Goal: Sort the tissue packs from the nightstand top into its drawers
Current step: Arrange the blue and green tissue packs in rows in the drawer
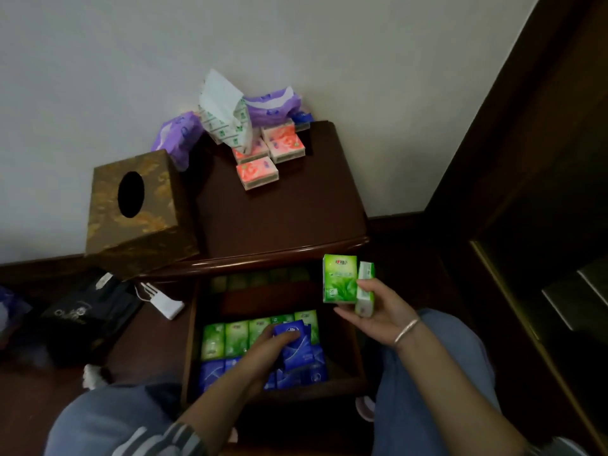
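A brown tissue box cover (135, 209) sits at the far left, overhanging the left edge of the nightstand top (283, 218). Below it on the floor lie a black bag (82, 319) and a white charger (166, 306). The remaining packs crowd the back edge against the wall: a purple soft pack (177, 133), a white-and-green soft pack (223, 110), a second purple pack (271, 105), and several pink tissue packs (263, 153) in front of them. The front half of the top is bare wood.

Under the front lip, the open drawer (357, 373) holds a row of green tissue packs (227, 337) and, nearer the person, a row of blue tissue packs (214, 373); a bare strip of drawer floor lies behind the green row.

The left hand (268, 350) reaches into the drawer's middle, fingers curled round a blue pack (296, 352) just above the rows. The right hand (378, 315), a bracelet (406, 330) on its wrist, hovers above the drawer's right edge, palm up, gripping two green packs (340, 278) upright, side by side.
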